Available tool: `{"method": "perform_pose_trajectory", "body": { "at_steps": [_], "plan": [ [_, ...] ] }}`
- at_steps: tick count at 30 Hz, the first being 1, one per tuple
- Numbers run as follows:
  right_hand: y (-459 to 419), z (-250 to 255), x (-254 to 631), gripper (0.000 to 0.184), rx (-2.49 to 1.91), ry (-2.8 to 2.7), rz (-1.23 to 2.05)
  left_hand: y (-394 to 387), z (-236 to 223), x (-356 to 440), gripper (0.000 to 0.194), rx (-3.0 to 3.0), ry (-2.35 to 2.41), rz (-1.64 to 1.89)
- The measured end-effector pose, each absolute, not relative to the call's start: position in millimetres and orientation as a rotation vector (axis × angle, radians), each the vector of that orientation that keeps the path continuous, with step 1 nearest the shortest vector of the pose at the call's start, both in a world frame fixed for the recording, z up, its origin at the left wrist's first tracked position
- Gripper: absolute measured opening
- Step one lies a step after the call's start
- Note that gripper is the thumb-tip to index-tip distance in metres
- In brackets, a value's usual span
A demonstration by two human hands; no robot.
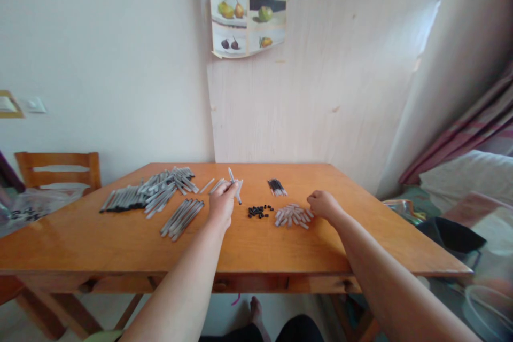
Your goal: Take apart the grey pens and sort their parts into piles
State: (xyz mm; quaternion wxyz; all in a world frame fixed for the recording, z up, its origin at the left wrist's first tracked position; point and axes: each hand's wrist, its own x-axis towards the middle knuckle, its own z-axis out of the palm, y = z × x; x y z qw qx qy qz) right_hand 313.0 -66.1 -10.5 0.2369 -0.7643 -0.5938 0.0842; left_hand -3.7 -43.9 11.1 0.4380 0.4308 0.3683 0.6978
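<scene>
My left hand (222, 202) is closed around a pen (231, 175), its pale pointed end up and a dark end showing below the fingers. Just right of a heap of pale translucent caps (294, 216) is my right hand (323, 204), with its fingers curled together; whatever they pinch, if anything, is hidden. Small black plugs (259, 211) lie loose between the two hands. Behind them rests a bundle of thin black refills with pale ends (277, 187). A few clear barrels (207, 186) lie beside and behind my left hand.
On the wooden table (240, 254), a row of pens (182, 218) lies left of my left forearm. Farther left is a large pile of pens (160, 189). A wooden chair (60, 163) stands at the left, and a black bin (451, 235) is off the table's right edge.
</scene>
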Motion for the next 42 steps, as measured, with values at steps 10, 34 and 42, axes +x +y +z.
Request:
{"method": "perform_pose_trajectory", "body": {
  "at_steps": [10, 34, 42],
  "plan": [
    [-43, 39, 262, 0.019, -1.619, -1.695, 0.568, -9, 10, 31, 0.020, 0.942, 0.744, 1.521],
    [-43, 7, 199, 0.029, -1.200, -1.718, 1.022, -21, 2, 36, 0.024, 0.959, 0.630, 1.351],
    [-45, 4, 195, 0.025, -1.275, -1.845, 0.699, -18, -3, 37, 0.031, 0.971, 0.760, 1.383]
  ]
}}
